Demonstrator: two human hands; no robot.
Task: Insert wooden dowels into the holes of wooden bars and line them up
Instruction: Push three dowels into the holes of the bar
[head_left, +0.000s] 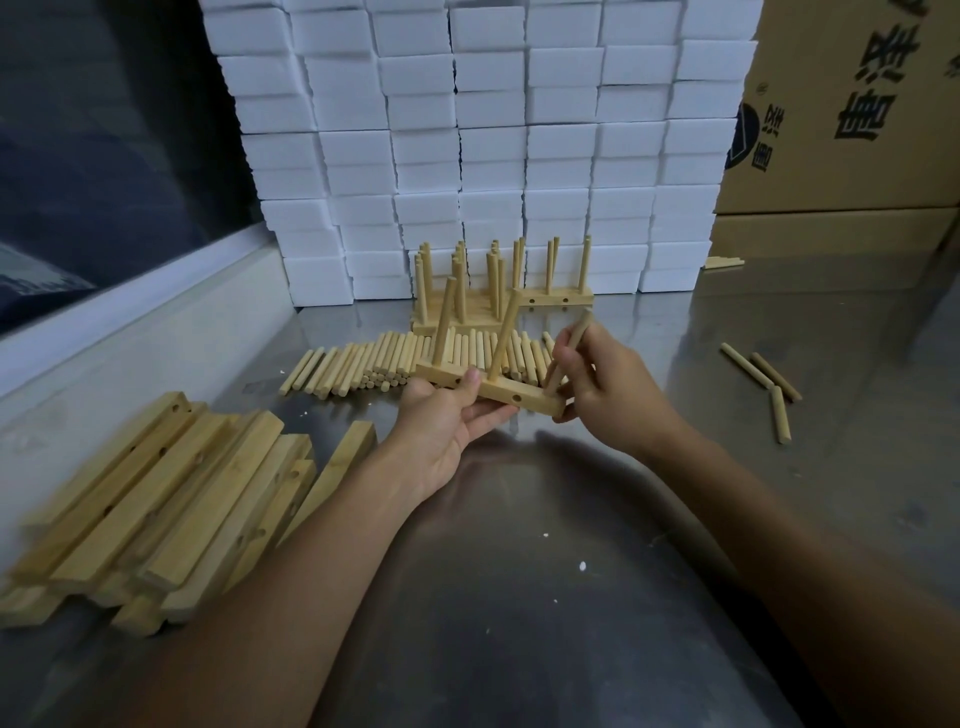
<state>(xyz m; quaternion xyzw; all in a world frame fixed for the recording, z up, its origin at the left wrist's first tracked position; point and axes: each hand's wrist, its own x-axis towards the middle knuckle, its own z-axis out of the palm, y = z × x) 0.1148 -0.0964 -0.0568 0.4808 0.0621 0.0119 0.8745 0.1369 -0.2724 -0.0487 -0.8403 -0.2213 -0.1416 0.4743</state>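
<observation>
The left hand (447, 415) grips a wooden bar (498, 389) above the steel table (571, 519), two dowels already upright in it. The right hand (602, 384) pinches a third dowel (569, 353) at the end hole, probably partly seated. It should be kept parallel to its neighbours and pressed straight down.

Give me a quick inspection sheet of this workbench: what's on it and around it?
Surface: steel table, white crumbs scattered.
Job's things: held bar with two dowels standing, a third dowel going in; loose dowel pile; empty bars; finished bars lined up behind.
Clutter: three stray dowels.
Hands: left hand holds the bar; right hand grips the third dowel.
Cables: nothing seen.
Surroundings: white foam blocks, cardboard boxes.
</observation>
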